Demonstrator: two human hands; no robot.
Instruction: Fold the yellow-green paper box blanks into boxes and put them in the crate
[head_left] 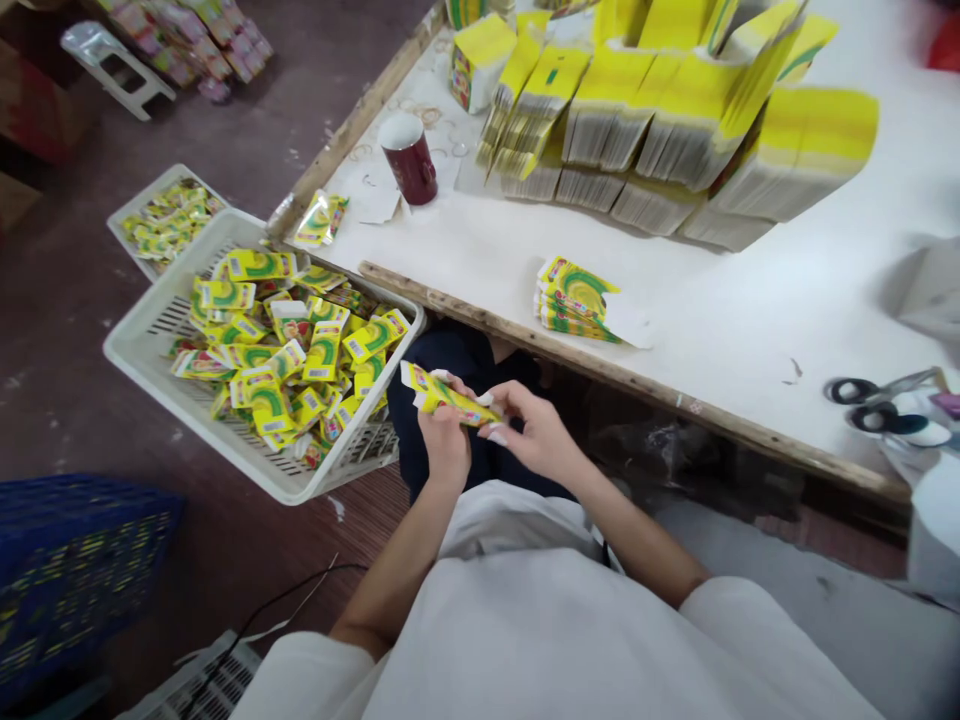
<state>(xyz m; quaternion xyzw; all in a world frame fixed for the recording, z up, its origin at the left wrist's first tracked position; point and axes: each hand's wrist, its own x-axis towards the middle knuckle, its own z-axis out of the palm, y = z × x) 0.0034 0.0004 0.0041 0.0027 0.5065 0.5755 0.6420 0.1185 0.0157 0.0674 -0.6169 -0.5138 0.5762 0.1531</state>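
Over my lap, my left hand (446,437) is wrapped round a small yellow and green carton (441,392) with white flaps standing out at its far left end. The fingers of my right hand (529,425) pinch the carton's near right end. Left of my hands, a white plastic basket (289,492) is heaped with similar yellow cartons (324,350), several with flaps up. On the table ahead lies a small fanned pile of flat yellow cartons (574,300). Whether anything is inside the held carton I cannot tell.
Stacked flat yellow cartons (682,120) stand across the back of the white table (712,310). A maroon mug (409,160) and a clear packet (321,220) are at its left. Scissors (885,390) lie at the right. A smaller basket (124,225) and a blue crate (75,590) sit left.
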